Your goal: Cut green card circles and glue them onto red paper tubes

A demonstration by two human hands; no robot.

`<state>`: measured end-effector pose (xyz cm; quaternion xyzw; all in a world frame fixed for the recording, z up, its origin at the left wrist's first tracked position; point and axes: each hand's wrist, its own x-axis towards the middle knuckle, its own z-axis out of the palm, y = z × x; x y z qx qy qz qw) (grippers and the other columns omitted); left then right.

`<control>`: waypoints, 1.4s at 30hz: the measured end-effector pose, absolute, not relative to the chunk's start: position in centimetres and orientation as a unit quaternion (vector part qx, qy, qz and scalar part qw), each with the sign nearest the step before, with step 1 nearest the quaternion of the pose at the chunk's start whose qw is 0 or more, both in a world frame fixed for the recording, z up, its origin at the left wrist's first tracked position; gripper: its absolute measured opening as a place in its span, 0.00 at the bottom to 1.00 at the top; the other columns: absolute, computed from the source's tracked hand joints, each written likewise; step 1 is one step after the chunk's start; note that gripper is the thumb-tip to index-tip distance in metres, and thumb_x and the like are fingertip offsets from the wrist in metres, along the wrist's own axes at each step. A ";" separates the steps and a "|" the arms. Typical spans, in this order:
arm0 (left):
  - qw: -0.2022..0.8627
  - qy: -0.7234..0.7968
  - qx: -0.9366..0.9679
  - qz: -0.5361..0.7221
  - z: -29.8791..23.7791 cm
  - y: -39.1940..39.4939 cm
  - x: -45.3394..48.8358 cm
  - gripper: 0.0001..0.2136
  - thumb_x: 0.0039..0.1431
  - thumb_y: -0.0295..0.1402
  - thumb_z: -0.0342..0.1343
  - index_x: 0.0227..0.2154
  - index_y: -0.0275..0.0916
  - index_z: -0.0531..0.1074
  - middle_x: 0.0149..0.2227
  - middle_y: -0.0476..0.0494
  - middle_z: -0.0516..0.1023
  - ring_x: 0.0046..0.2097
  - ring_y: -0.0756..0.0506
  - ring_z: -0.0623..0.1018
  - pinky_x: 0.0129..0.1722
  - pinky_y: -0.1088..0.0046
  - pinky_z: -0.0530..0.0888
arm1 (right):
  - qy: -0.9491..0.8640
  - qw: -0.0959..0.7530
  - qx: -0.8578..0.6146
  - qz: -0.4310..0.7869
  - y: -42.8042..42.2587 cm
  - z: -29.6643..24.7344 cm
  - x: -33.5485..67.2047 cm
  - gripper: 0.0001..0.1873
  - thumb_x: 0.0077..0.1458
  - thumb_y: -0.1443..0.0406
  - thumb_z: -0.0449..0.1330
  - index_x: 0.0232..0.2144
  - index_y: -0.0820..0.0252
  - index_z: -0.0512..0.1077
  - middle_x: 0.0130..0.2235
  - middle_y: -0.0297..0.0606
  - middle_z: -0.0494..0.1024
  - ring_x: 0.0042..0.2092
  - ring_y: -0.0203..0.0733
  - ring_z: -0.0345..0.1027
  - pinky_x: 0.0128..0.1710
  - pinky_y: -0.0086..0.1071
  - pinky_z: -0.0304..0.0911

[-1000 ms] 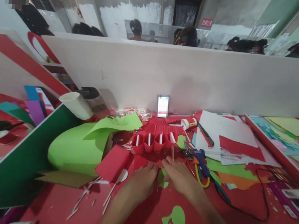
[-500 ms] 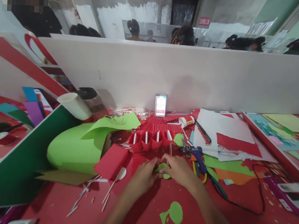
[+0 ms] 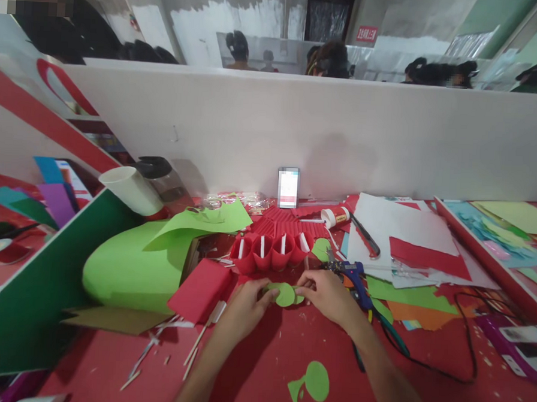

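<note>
Between my hands is a piece of light green paper [image 3: 285, 295] with rounded, disc-like parts. My left hand [image 3: 251, 305] pinches its left end, and my right hand [image 3: 321, 292] pinches the right end. Just beyond stands a row of red paper tubes [image 3: 280, 254] with white strips upright inside. Nearer to me, a green paper scrap with a round part [image 3: 316, 382] lies on the red tabletop [image 3: 260, 368]. A folded red sheet [image 3: 202, 290] is left of my left hand. The blue glue gun [image 3: 355, 277] lies right of my right hand.
A rolled green sheet [image 3: 130, 266] and a white cup [image 3: 129, 189] stand left, beside a green panel [image 3: 62, 274]. White sheets [image 3: 384, 231] lie at the right, near a black cable [image 3: 471, 349]. A lit phone [image 3: 288, 188] leans against the white partition [image 3: 236, 127].
My hands have drawn apart, the left one moving left. The green paper now shows more fully, stretched between my fingers.
</note>
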<state>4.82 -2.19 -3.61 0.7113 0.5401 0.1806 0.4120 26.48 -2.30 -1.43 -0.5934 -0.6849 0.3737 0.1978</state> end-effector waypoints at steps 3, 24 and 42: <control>0.395 0.560 0.712 0.153 -3.5 -2.1 4.2 0.12 0.63 0.40 0.51 0.29 0.39 0.73 0.27 0.49 0.74 0.31 0.47 0.71 0.31 0.74 0.62 | -0.692 0.184 -0.595 0.366 -2.2 -1.5 26.4 0.05 0.57 0.63 0.64 0.29 0.58 0.77 0.31 0.37 0.83 0.34 0.43 0.77 0.33 0.29 0.62; 0.290 0.591 0.750 0.063 -4.4 -2.6 5.4 0.06 0.64 0.29 0.56 0.42 0.42 0.74 0.41 0.43 0.83 0.43 0.42 0.80 0.34 0.72 0.61 | -0.772 0.146 -0.540 0.303 -3.4 -0.9 26.2 0.14 0.64 0.65 0.56 0.49 0.54 0.78 0.48 0.41 0.83 0.49 0.48 0.76 0.45 0.33 0.61; 0.270 0.564 0.780 0.039 -3.3 -3.0 5.0 0.13 0.71 0.34 0.45 0.34 0.40 0.72 0.36 0.43 0.81 0.36 0.43 0.79 0.31 0.71 0.56 | -0.727 -0.009 -0.678 0.105 5.8 0.5 34.2 0.09 0.64 0.63 0.58 0.43 0.57 0.77 0.46 0.45 0.82 0.46 0.51 0.75 0.37 0.34 0.56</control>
